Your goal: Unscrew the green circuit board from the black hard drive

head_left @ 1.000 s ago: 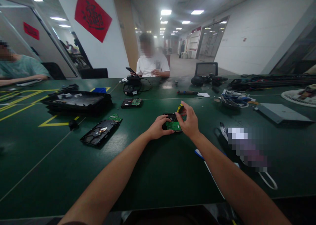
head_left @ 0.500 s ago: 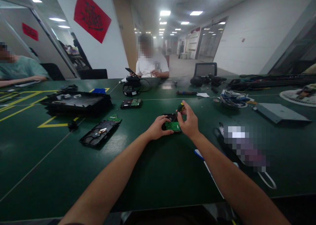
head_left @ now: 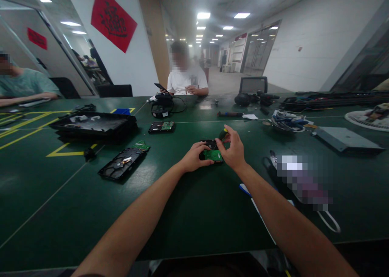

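Observation:
On the green table, a hard drive [head_left: 215,156] with a green circuit board lies in front of me. My left hand [head_left: 194,157] grips its left side, thumb at the near edge and fingers over the far part. A screwdriver [head_left: 224,134] with a green and yellow handle is in my right hand [head_left: 232,148], closed around it above the drive's right side. The handle leans to the right; its tip is hidden by my fingers, so I cannot tell what it touches.
Left of me lie an opened black casing [head_left: 123,163], a second hard drive [head_left: 161,127] and a large black tray [head_left: 94,125]. On the right are a blurred-out long object [head_left: 300,180], a grey metal box [head_left: 348,139] and a bowl of cables [head_left: 288,121]. A person [head_left: 187,80] sits opposite.
My right thumb and fingers have shifted slightly on the screwdriver handle. The left hand and the hard drive stay where they were.

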Tool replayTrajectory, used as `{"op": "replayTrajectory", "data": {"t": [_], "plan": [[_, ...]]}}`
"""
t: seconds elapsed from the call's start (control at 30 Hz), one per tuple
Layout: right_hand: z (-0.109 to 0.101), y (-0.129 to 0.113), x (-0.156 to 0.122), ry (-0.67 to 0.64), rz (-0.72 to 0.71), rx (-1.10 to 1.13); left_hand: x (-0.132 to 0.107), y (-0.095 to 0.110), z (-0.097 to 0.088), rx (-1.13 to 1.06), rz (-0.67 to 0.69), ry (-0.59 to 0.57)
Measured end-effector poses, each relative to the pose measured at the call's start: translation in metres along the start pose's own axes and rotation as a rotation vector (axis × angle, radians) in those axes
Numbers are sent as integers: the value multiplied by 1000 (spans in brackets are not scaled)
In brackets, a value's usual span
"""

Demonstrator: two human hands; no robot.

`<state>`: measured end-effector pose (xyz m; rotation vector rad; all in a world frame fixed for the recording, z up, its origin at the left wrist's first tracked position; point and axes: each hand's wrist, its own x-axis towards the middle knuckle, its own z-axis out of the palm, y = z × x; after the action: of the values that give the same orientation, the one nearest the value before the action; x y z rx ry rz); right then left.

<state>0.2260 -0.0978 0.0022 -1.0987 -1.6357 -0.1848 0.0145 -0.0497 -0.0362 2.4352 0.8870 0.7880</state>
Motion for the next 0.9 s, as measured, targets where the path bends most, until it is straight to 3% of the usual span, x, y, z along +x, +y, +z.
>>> {"op": "replayTrajectory", "data": {"t": [0.9], "plan": [[1,-1,-2,-4,1,21,0,2,-1,-2,-10,0]]}}
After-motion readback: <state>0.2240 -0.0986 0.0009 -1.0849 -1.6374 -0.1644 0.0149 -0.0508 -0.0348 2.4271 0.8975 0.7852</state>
